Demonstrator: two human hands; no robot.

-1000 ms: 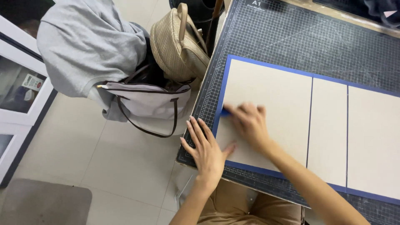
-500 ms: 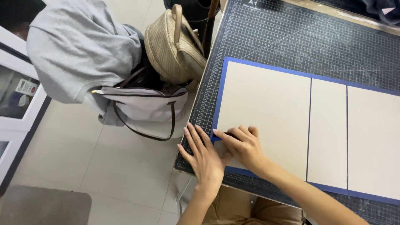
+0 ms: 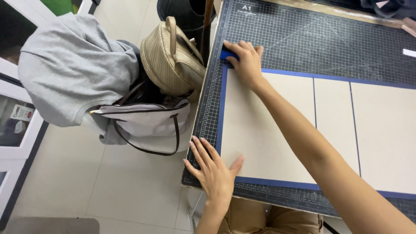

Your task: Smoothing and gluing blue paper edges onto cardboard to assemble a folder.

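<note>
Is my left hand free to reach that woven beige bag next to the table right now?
Probably yes. The left hand lies flat at the cutting mat's near-left corner holding nothing, and the woven bag sits beside the table edge with nothing visible between them.

Three boards (image 3: 268, 125) side by side on a sheet (image 3: 222, 108), itself on the cutting mat (image 3: 312, 39) covering the bench. Left hand (image 3: 214, 173) flat at the mat's near left corner, right hand (image 3: 246, 60) at the sheet's far left corner. Left of the bench, on the floor: bags (image 3: 169, 60) (one leaning against its edge).

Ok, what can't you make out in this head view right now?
- Blue corner: mostly covered by the right hand.
- Blue sheet: hidden under three beige boards, cut off at the right edge.
- Left hand: flat at the near corner, covering it.
</note>
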